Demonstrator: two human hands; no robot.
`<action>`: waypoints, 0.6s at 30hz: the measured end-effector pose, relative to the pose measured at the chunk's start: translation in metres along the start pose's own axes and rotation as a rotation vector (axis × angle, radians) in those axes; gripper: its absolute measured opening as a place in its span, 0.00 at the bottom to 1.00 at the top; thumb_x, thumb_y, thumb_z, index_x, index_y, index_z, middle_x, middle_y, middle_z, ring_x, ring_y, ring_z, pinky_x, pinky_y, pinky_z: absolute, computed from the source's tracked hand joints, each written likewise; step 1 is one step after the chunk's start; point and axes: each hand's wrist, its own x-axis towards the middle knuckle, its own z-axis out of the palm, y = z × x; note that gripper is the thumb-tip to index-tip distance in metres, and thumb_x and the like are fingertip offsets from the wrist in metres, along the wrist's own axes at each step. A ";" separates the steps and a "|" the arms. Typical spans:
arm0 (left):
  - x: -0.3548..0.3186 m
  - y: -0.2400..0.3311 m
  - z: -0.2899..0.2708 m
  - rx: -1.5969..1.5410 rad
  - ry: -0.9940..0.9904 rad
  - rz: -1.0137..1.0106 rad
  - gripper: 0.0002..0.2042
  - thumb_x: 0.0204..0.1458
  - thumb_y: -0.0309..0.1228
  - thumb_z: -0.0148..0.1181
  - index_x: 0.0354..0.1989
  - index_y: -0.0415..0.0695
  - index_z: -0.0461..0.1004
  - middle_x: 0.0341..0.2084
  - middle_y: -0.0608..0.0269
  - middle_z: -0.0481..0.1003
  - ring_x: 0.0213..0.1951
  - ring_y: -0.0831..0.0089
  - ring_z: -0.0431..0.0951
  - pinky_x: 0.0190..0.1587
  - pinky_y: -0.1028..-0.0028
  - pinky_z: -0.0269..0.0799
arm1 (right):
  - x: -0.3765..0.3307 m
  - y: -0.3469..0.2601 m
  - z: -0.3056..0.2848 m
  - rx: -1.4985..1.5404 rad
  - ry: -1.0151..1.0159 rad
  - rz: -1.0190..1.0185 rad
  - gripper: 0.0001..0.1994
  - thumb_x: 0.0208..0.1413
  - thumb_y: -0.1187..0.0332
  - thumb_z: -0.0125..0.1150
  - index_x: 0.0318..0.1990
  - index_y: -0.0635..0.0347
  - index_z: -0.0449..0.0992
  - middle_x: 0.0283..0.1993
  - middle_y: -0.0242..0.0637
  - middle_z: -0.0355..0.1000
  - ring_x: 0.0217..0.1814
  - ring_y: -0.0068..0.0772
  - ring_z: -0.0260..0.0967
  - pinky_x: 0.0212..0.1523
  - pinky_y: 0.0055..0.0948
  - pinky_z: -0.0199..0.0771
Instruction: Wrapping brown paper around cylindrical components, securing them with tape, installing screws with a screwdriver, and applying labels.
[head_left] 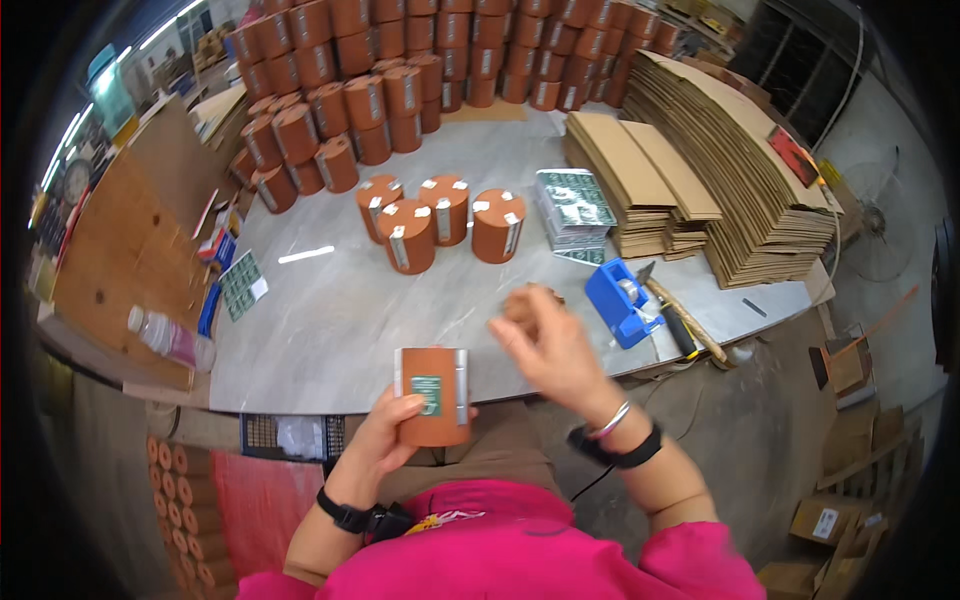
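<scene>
The widest bare stretch of the grey table (330, 320) lies in front of the left hand (385, 440), between the plastic bottle (170, 338) at the left edge and the blue tape dispenser (620, 300) at the right. Ahead, four brown cylinders (440, 220) stand across the middle. Beyond them, stacked cylinders (400, 60) wall off the back. Flat cardboard stacks (700, 170) block the right side, with a pile of green labels (575, 212) just beside them.

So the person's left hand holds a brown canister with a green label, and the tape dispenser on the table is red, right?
Not quite. The left hand does hold the brown canister with a green label, but the tape dispenser on the table is blue, as the head view shows.
</scene>
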 end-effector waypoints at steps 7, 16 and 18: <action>-0.050 0.021 -0.042 -0.037 0.255 0.209 0.36 0.52 0.47 0.61 0.65 0.38 0.61 0.54 0.41 0.71 0.53 0.46 0.76 0.52 0.46 0.77 | 0.127 0.139 -0.192 -0.981 0.441 0.029 0.32 0.53 0.46 0.65 0.54 0.66 0.70 0.52 0.57 0.72 0.52 0.57 0.72 0.51 0.49 0.74; -0.098 0.010 -0.049 -0.132 0.421 0.331 0.33 0.53 0.45 0.59 0.64 0.38 0.62 0.50 0.43 0.72 0.50 0.46 0.77 0.49 0.48 0.78 | 0.156 0.162 -0.260 -0.898 0.063 0.831 0.45 0.40 0.38 0.69 0.60 0.64 0.71 0.65 0.55 0.65 0.68 0.56 0.62 0.65 0.48 0.63; -0.100 0.010 -0.048 -0.094 0.422 0.345 0.33 0.53 0.45 0.59 0.64 0.38 0.62 0.51 0.43 0.72 0.50 0.46 0.77 0.50 0.48 0.78 | 0.151 0.166 -0.255 -0.961 0.137 0.782 0.43 0.39 0.37 0.70 0.57 0.63 0.73 0.63 0.56 0.66 0.67 0.57 0.62 0.64 0.49 0.64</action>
